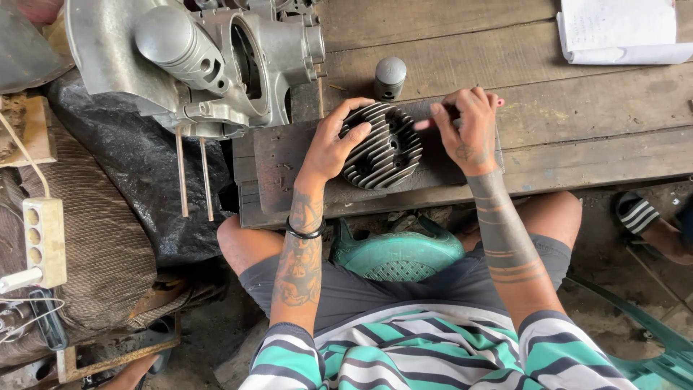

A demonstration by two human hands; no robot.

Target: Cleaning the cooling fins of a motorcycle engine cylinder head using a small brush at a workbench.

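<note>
Engine case (209, 65) blocks left — bench (577, 108) right open.

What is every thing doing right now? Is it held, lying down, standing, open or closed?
Finned cylinder head: lying on a dark board, steadied.
Left hand: gripping the head's edge.
Right hand: shut on a thin tool.
Thin tool: held, tip at the fins.
Piston: standing upright, untouched.
Engine case: lying open, studs sticking out.
Notebook: lying open.
</note>
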